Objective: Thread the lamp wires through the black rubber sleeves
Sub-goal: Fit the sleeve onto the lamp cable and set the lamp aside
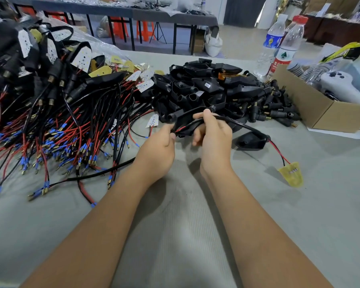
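My right hand [213, 140] grips a black rubber sleeve [185, 118] together with a black sheathed lamp wire [243, 126]. My left hand [159, 146] pinches the red and black wire ends [180, 129] that stick out near the sleeve. The wire runs right past a black housing [250, 141] on the table to a yellow LED board [291, 173]. A heap of black rubber sleeves [212, 88] lies just beyond my hands. A big tangle of red and black lamp wires [56, 125] with blue-tipped ends fills the left.
A cardboard box [320, 113] with parts stands at the right. Two plastic water bottles [279, 46] stand behind the sleeve heap. Grey cloth table [175, 204] in front of me. Another long table [112, 11] and orange stools lie far back.
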Available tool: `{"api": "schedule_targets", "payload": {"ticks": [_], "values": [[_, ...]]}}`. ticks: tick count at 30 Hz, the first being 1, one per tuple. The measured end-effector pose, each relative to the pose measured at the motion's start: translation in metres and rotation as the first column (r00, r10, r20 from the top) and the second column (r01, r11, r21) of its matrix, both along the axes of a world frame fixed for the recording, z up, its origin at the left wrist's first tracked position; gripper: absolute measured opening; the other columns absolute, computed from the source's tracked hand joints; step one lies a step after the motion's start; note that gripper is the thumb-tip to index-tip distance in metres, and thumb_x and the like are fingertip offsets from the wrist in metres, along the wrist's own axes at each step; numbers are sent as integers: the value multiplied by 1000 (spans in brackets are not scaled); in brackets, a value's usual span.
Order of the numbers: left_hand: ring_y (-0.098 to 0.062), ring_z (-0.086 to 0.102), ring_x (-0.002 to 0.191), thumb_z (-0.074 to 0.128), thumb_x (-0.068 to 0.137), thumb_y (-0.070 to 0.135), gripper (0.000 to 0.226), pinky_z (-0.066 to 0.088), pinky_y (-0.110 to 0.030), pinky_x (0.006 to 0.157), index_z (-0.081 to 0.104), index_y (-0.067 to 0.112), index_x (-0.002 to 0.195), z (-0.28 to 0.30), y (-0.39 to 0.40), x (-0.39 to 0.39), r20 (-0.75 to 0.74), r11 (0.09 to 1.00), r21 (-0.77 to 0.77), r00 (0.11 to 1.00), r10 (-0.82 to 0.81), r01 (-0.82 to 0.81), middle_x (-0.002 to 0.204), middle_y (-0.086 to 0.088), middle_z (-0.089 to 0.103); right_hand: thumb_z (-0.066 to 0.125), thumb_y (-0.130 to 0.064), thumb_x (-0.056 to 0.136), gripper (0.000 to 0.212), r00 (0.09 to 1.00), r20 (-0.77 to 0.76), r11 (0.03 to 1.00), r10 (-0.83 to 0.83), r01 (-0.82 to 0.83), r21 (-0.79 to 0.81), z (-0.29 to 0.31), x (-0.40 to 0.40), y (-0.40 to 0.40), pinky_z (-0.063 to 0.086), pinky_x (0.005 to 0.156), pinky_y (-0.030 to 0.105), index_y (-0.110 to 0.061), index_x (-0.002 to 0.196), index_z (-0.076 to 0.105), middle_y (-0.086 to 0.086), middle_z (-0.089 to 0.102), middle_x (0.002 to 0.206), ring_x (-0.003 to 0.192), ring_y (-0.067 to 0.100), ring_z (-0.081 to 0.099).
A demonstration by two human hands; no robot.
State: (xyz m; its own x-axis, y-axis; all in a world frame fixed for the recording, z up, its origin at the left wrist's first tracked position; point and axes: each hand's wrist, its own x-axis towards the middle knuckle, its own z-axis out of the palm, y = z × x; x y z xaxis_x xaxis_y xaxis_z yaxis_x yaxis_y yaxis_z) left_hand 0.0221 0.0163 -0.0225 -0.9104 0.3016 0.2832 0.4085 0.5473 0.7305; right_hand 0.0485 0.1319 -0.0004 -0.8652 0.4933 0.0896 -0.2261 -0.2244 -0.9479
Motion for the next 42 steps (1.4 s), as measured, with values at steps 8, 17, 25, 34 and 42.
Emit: {"api": "schedule_targets", "payload": {"ticks": [8,17,25,34,42], "values": [[-31,58,90,30,104,28,28,44,-48,83,51,10,102,3,1,2,-109,982,-187,994,-3,-18,89,-7,66,60,-31,95,27,988,28,854,-153,118,507,-7,-4,3,33,105,22,-21,73,71,-11,52,107,124,4,37],[-16,58,91,39,103,24,24,41,-29,77,54,14,119,0,5,3,-53,997,75,998,34,-30,94,2,65,64,-33,94,28,996,14,823,-90,66,564,-12,-8,0,29,89,-1,-33,66,61,-12,28,128,133,9,31],[-12,51,72,32,104,29,26,39,-34,67,56,18,102,6,-7,-7,-77,961,171,969,234,-218,74,8,54,62,-26,97,17,997,17,993,75,-73,-93,-1,-6,1,54,61,21,-19,85,71,-2,72,92,73,7,66],[6,50,63,34,103,30,25,36,-26,63,55,22,91,2,-8,-7,11,987,89,991,137,-137,73,9,63,58,-28,99,20,996,88,996,-1,8,-88,-1,-5,15,53,61,23,-18,84,66,-5,72,87,83,14,69],[-29,57,97,46,100,26,31,39,-36,76,50,12,127,8,-5,3,-279,971,-203,958,68,-128,99,-6,65,60,-37,95,40,989,142,910,-36,-26,413,-3,-7,7,51,93,48,-2,77,69,14,61,102,92,22,62]]}}
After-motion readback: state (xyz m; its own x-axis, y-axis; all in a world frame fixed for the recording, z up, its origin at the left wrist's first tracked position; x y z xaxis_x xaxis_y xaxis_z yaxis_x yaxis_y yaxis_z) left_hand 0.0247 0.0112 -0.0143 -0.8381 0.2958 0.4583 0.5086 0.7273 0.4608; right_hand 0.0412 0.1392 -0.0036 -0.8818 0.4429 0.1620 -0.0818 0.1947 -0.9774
